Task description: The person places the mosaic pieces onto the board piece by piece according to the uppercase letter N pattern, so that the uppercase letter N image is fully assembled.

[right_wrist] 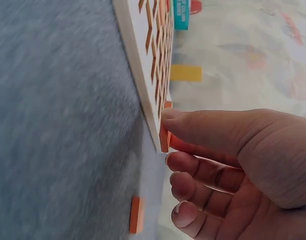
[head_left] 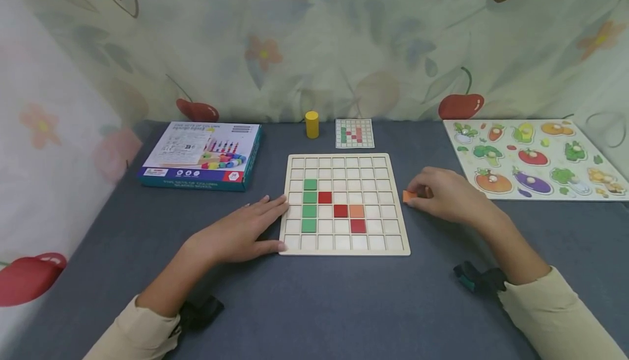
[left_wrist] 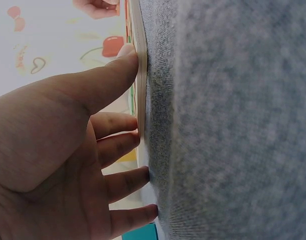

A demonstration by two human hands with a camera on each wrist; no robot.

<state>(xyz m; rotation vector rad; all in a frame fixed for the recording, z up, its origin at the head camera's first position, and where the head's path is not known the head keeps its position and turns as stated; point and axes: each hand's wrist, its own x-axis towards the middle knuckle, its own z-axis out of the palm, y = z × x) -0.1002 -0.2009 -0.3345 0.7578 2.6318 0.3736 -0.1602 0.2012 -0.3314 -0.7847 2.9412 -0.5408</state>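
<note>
A wooden grid board lies flat, bearing several green tiles in a column, three red tiles stepping down to the right, and one orange tile. Along the board's left edge rests my left hand, fingers spread and fairly straight; the left wrist view shows thumb and fingertips at the rim. Just off the board's right edge, my right hand pinches another orange tile between thumb and index finger. Below that hand, one more orange tile sits on the cloth.
A boxed bead set lies at the back left. Behind the board are a yellow cylinder and a small printed grid card with a coloured pattern. A vegetable puzzle board lies at the right, close to my right hand. A patterned curtain hangs behind.
</note>
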